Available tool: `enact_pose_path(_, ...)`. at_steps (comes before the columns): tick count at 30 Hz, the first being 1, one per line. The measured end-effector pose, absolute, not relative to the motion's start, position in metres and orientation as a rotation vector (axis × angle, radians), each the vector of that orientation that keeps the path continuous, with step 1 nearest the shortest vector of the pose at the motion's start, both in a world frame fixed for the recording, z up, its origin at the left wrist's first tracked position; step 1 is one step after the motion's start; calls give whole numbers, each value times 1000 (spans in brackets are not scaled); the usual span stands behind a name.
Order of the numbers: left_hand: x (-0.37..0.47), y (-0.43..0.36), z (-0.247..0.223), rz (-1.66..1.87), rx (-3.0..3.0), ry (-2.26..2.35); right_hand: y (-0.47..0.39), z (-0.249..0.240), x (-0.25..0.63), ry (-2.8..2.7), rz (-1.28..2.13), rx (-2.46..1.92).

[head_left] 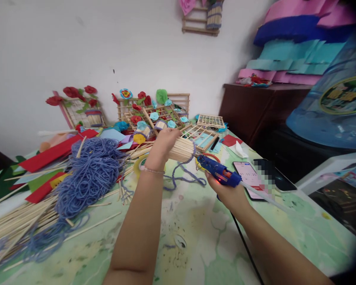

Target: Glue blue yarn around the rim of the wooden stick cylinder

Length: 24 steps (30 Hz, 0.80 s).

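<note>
My left hand (pixel 163 143) is closed around a small cylinder of pale wooden sticks (pixel 180 150), lying on its side, with blue-purple yarn round its right end. A loose tail of that yarn (pixel 190 174) curls on the table below it. In my right hand (pixel 225 194) is a blue glue gun (pixel 218 170) with a small red light lit. Its nozzle points left and is at the yarn-edged end of the cylinder; whether it touches cannot be made out. A clear glue stick (pixel 264 200) sticks out of the gun's back.
A heap of blue-purple yarn (pixel 90 174) and many loose sticks (pixel 20 225) cover the left side. Behind stand stick frames with paper flowers (pixel 154 115). Two phones (pixel 249 178) lie at the right, near a large water bottle (pixel 329 103). The gun's black cord (pixel 246 247) runs toward me.
</note>
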<state>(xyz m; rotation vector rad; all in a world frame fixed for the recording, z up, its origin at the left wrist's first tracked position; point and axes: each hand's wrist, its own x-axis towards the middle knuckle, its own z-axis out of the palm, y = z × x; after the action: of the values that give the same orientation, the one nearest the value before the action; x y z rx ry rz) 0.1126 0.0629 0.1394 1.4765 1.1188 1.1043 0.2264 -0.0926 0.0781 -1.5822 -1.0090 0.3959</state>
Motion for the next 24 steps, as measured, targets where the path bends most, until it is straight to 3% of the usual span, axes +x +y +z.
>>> enact_pose_path(8, 112, 64, 137, 1144, 1414, 1090, -90, 72, 232, -1090, 405, -1551)
enact_pose_path(24, 110, 77, 132, 889, 973, 932, -87, 60, 244, -1267, 163, -1504)
